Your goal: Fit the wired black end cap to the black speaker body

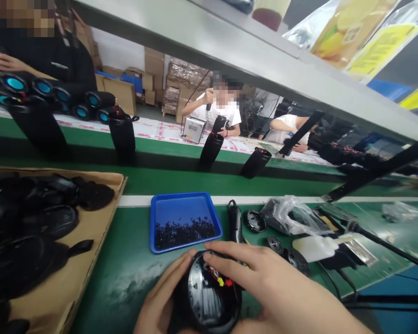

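Green surface (pixel 132 273) underfoot of everything, running left to right, with a white stripe along its far edge. Beyond that, a green conveyor belt (pixel 181 178) carrying upright black cylinders (pixel 211 150), one more tilted to the right. Farther still, a second bench under printed white sheeting, two seated people in white shirts, stacked cardboard boxes (pixel 153 69) against the back wall. Far left, a cluster of black cylinders with blue ends (pixel 43 88) beside another person's sleeve. Overhead, a grey shelf beam (pixel 230 51) slanting across, yellow packets above it.

Near centre, an open black round housing (pixel 209 297) with coloured wires inside, gripped between both hands. Left hand (pixel 160 301) curled around its left wall, holding it. Right hand (pixel 278 287) laid over the right rim, fingers half bent, index fingertip at the top edge.

Just beyond, a blue tray (pixel 184 204) of small black screws. Left, a cardboard tray (pixel 90 222) of black parts. Right, a crumpled clear bag (pixel 289 215), a white bottle (pixel 315 248), black cables.
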